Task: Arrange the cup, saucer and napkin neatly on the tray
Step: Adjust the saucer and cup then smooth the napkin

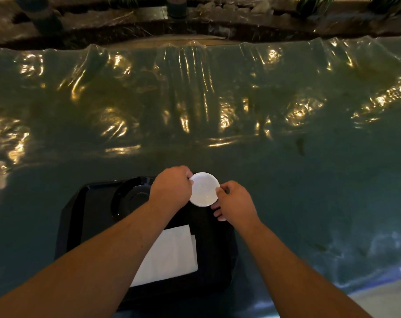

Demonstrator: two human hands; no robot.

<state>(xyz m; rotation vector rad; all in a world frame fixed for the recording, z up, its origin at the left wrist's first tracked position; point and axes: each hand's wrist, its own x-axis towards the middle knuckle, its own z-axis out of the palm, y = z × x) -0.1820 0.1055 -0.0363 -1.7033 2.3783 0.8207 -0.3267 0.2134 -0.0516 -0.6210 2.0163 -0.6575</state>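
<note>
Item 1, nearest: white napkin [172, 253], folded to a rectangle, lying flat on the near half of the black tray [73, 216]. Its long axis runs roughly near to far, tilted slightly. The left forearm crosses over its left part.

Item 2: black tray, dark and glossy, resting on the table [309, 180] under a wrinkled clear plastic cover. A round moulded recess shows in its far-left part.

Item 3: left hand [170, 188], forearm reaching in from the lower left over the tray, back of the hand up, fingers curled onto the left rim of the saucer.

Item 4: right hand [235, 201], forearm coming in from the lower right, knuckles up, thumb and fingertips pinching the saucer's right rim; two fingers show below the edge.

Item 5: white saucer [204, 189], round, face up and about level, held between both hands at the tray's far-right corner. Whether it touches the tray or is just above it cannot be told.

Item 6, farthest: dark stone ledge [195, 26] with plants beyond the table's far edge.
</note>
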